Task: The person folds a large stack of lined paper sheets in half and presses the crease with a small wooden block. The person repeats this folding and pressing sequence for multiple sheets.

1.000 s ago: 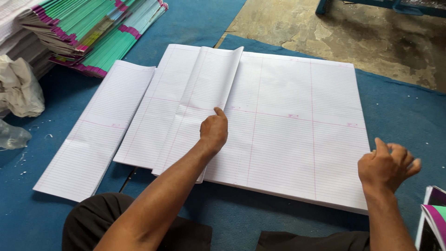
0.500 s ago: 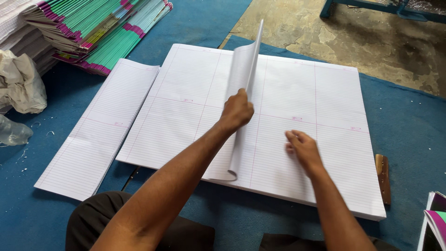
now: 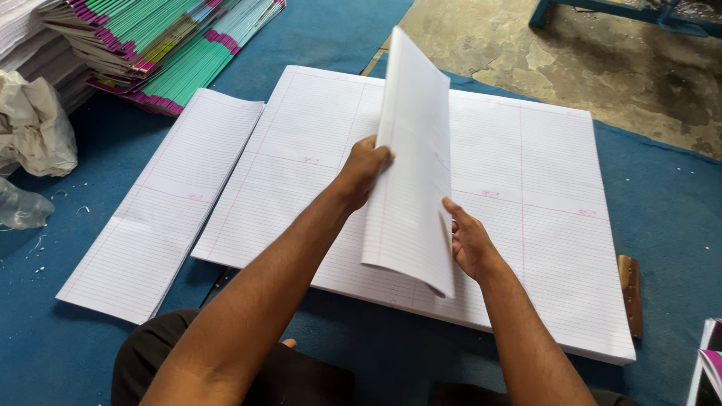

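The left hand (image 3: 365, 169) grips the folded ruled sheet (image 3: 410, 162) at its left edge, fingers closed around the paper, and holds it raised on edge above the large stack of ruled sheets (image 3: 526, 173). The right hand (image 3: 468, 244) is at the lower right side of the same folded sheet, fingers partly curled against the paper; whether it pinches the sheet or only supports it cannot be determined. The folded sheet stands nearly upright, tilted slightly, with its lower corner hanging just over the near half of the stack. The stack lies flat on the blue mat (image 3: 677, 218). A narrow folded pile of ruled paper (image 3: 169, 207) lies just beside the stack on the left. A pile of notebooks with green and pink covers (image 3: 173, 45) sits at the far left, well apart from both hands. A wooden block (image 3: 630, 293) lies by the stack's right edge.
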